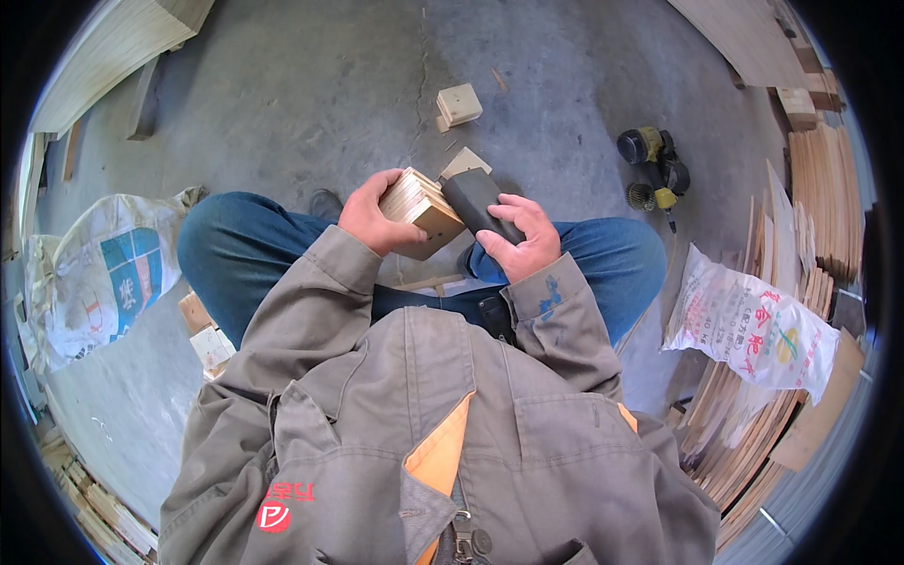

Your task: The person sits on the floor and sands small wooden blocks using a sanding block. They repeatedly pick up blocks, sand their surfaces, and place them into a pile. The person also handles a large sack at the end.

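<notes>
- Person seated, knees apart in blue jeans, grey work jacket with orange lining, seen from above.
- Left hand (374,215) clamped on a stack of thin square wooden pieces (421,213); fingers wrapped over the far edge, thumb on the near side. Stack held above the lap, between the knees, tilted, layered edges showing.
- Right hand (521,237) closed around a dark grey sanding block (476,203); the block's upper end touches the right side of the stack.
- Both hands close together, just in front of the chest.
- Concrete floor (311,85) beyond the knees: one small pale wooden block (459,104) lying well ahead of the hands, another wooden piece (465,162) just behind the sanding block.
- Yellow and black nail gun (653,169) on the floor to the right, near the right knee.
- White printed sack (753,325) at right, lying against piles of thin wooden sheets (827,202).
- Second printed sack (94,273) at left, beside the left knee; a few wooden offcuts (205,331) by the left thigh.
- Long planks (113,47) at upper left.
</notes>
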Tool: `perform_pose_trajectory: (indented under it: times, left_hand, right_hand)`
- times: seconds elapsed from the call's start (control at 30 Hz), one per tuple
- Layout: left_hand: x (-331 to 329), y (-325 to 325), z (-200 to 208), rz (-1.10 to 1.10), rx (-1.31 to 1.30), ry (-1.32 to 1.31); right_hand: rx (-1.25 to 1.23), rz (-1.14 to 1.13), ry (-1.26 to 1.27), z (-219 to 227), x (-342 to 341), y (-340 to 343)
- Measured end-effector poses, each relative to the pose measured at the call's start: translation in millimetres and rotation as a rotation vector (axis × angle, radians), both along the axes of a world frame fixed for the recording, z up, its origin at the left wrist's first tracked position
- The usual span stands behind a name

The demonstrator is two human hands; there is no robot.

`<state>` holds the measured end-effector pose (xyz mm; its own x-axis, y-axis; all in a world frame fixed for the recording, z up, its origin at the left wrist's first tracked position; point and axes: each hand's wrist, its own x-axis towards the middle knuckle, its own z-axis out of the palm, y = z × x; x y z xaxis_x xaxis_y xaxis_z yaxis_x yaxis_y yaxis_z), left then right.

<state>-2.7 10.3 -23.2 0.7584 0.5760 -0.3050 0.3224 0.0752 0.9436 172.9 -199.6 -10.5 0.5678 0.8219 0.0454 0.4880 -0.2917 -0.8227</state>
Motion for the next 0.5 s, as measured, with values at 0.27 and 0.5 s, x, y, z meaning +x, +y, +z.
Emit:
perform_pose_trajectory:
  times: [0.27, 0.5]
  left_hand:
    - [-0.5, 1.0, -5.8, -0.020, 0.042, 0.035]
    - [0.5, 0.0, -0.9, 0.016, 0.001, -0.009]
  right_hand:
    - [0.152, 0.016, 0.043, 11.4, -2.8, 8.9]
    - [-0.093, -0.083, -0.061, -4.9, 2.1, 4.7]
